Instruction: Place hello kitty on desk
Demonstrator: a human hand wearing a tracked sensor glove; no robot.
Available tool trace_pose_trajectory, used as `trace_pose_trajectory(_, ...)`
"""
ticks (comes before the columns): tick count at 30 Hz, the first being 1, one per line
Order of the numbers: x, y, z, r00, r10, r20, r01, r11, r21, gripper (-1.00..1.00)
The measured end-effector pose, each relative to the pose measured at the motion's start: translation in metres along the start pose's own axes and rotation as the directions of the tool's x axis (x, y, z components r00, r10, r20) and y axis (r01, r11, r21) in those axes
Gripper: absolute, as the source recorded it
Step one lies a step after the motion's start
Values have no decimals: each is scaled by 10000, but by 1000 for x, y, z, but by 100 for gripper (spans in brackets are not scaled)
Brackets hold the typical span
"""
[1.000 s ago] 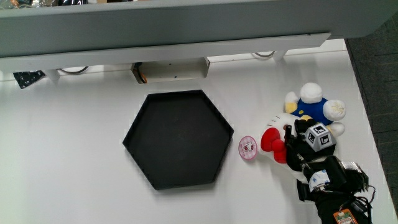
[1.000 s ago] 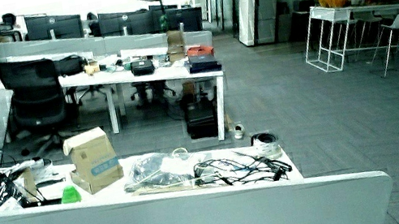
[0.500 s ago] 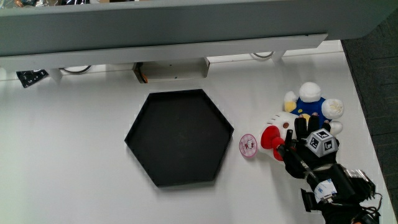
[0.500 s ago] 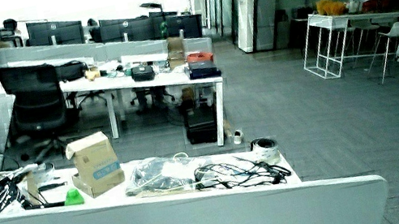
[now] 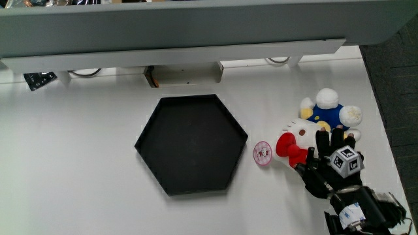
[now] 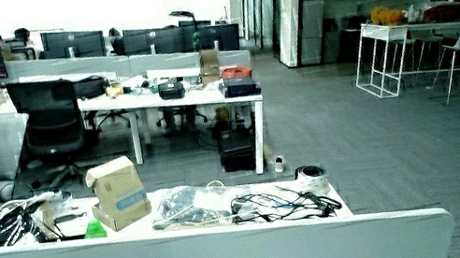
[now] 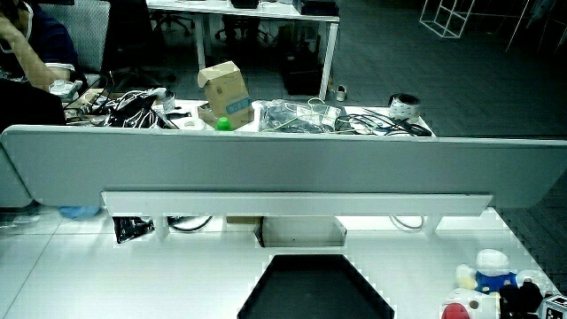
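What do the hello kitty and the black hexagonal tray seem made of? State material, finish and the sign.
Hello kitty: soft plush fabric by its look; rounded, stuffed shapes, matte white and red surface.
Black hexagonal tray: probably rigid plastic; crisp straight rim, flat floor, matte black with little glare. Could be coated metal.

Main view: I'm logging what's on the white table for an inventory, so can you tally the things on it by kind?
Plush toys: 2, the Hello Kitty and the blue and white plush
Black hexagonal tray: 1
Small pink round disc: 1
Gloved hand: 1, over the table beside the Hello Kitty
Total: 5
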State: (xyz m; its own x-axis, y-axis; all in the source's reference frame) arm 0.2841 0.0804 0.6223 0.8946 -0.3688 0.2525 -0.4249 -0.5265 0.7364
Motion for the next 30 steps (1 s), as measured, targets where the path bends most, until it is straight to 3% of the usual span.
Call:
trace_pose_trajectory(1,-3,-4,2,9998,148,-92,-148,9999,3,-100)
trace_pose_trajectory(4,-9,-12,6,9992,-24,-387,-6,9968,-795,-100)
trace_pose_trajectory(5,-6,-13,1,9988,181,-456,-208,9979,-607,-100)
trace_pose_trajectory(6,8,-7,-18,10000,-13,34,13,10000,-94,-100)
trace_pose_trajectory(7,-6,-18,0,9986,174,-497,-204,9980,-603,-100)
trace_pose_trajectory(8,3,-16,-11,9998,150,88,-151,9997,173,-100)
trace_pose_trajectory(9,-11,-27,5,9997,81,-211,-95,9979,-645,-100)
trace_pose_trajectory(10,-12,-30,5,9999,52,-152,-62,9981,-612,-100)
trace_pose_trajectory(11,-6,-28,-6,9991,393,171,-398,9988,278,-100)
trace_pose_trajectory(12,-15,-35,4,9997,182,-170,-191,9984,-526,-100)
trace_pose_trajectory(14,-20,-42,7,9997,259,-34,-260,9989,-378,-100)
trace_pose_trajectory(16,-19,-45,0,9993,166,-322,-186,9980,-606,-100)
trace_pose_trajectory(22,-32,-67,2,10000,85,47,-83,9987,-503,-100)
trace_pose_trajectory(23,-28,-66,-9,9994,233,-263,-248,9979,-595,-100)
trace_pose_trajectory(26,-34,-76,-12,9995,86,-306,-102,9986,-525,-100)
trace_pose_trajectory(30,-36,-85,-25,9971,287,-700,-311,9990,-334,-100)
